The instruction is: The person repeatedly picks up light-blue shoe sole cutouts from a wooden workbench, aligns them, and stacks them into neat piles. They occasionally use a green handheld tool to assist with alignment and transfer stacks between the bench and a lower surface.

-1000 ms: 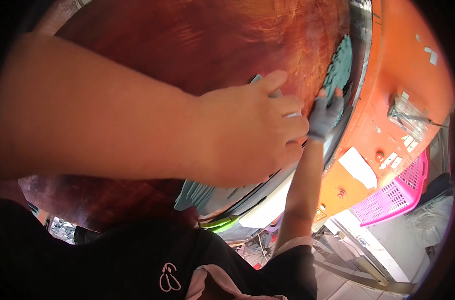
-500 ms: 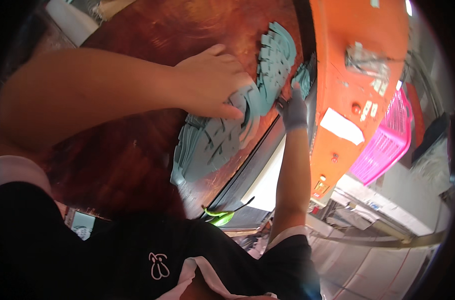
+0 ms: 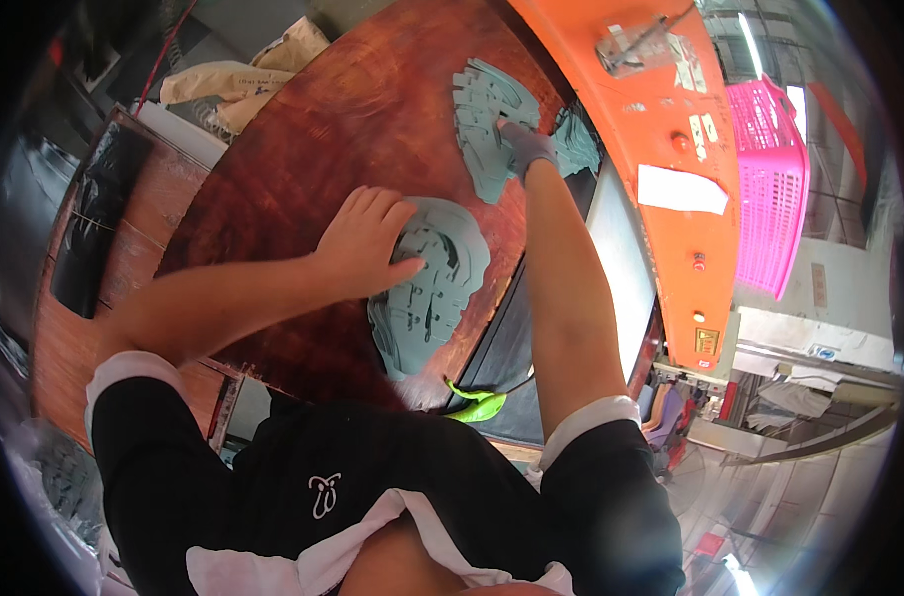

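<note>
The sheets [image 3: 434, 283] are grey-green, the tabletop [image 3: 372, 109] mottled red-brown.

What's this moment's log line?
left hand: touching nearer flat teal cutout stack; grey-gloved right hand: touching farther teal cutout stack; surface: reddish-brown tabletop

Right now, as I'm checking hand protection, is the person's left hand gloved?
No, the left hand is bare, whereas the right hand wears a grey glove.

Bare bench [image 3: 372, 109] leaves passage beyond the left hand [image 3: 362, 243]; the near grey-green stack [image 3: 434, 298], far grey-green stack [image 3: 477, 129] and orange machine casing [image 3: 705, 233] obstruct the right.
</note>
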Demonstrator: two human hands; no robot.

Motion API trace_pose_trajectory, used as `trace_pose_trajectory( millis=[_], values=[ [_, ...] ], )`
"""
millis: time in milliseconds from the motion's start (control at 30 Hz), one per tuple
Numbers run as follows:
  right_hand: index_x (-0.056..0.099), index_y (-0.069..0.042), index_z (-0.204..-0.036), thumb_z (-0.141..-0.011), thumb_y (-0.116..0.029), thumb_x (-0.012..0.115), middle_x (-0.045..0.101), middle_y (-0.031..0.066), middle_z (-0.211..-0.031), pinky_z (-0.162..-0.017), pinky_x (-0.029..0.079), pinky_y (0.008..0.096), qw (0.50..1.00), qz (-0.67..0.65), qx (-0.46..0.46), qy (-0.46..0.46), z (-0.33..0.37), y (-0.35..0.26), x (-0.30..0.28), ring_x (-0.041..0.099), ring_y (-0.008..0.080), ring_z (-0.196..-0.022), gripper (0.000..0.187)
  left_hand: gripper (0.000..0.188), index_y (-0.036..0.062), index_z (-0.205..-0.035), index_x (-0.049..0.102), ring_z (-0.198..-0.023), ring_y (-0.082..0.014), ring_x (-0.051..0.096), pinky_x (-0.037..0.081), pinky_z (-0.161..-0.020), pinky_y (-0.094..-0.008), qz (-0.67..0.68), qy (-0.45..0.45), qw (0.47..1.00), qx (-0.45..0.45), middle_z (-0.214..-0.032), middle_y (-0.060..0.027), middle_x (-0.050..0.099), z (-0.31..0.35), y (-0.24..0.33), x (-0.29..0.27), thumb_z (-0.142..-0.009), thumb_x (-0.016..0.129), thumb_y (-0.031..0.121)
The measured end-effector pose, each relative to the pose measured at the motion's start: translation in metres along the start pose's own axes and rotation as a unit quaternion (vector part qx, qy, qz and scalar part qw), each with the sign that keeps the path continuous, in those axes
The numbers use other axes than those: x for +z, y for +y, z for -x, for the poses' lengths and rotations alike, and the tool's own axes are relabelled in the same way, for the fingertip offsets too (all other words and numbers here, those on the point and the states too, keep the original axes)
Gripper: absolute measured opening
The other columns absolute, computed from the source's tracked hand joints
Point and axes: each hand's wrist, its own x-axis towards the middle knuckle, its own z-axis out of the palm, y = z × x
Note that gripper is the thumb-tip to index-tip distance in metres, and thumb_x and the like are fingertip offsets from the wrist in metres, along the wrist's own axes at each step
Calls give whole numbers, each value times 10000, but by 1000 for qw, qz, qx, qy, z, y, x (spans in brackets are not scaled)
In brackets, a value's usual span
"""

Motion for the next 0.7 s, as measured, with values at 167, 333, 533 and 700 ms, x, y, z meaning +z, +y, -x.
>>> trace_pose_trajectory(
  millis=[167,333,533,700],
  values=[
    [643,-75,-1123,-816,-445,604,668,109,-1058,-789,499,352,987,16,-160,-26,-56,36,22,642,250,-950,482,615,26,-1166,471,-1131,-347,443,304,-1029,-464,-39,9,999,-34,-1179,-167,480,29,19,-3,-708,724,349],
    [589,-10,-1117,-891,-197,545,649,103,-1055,-820,516,373,933,-25,-334,-133,-35,27,-28,630,236,-933,297,594,40,-1177,469,-1127,-344,451,301,-1025,-461,-77,25,996,-22,-1177,-152,499,33,18,0,-730,711,349],
    [530,19,-1186,-892,-205,605,642,113,-1082,-814,537,357,867,-351,-250,-251,134,-2,-128,642,230,-936,377,560,52,-1159,485,-1146,-329,450,284,-1039,-457,-38,35,998,-20,-1176,-148,519,33,12,2,-752,692,375],
    [516,29,-1179,-856,-222,651,616,121,-1105,-845,516,358,799,-528,-144,-251,233,39,-85,620,224,-972,430,466,-8,-1167,496,-1100,-296,515,391,-951,-370,109,57,987,-104,-1206,-180,519,24,6,-4,-827,652,271]
  ],
)
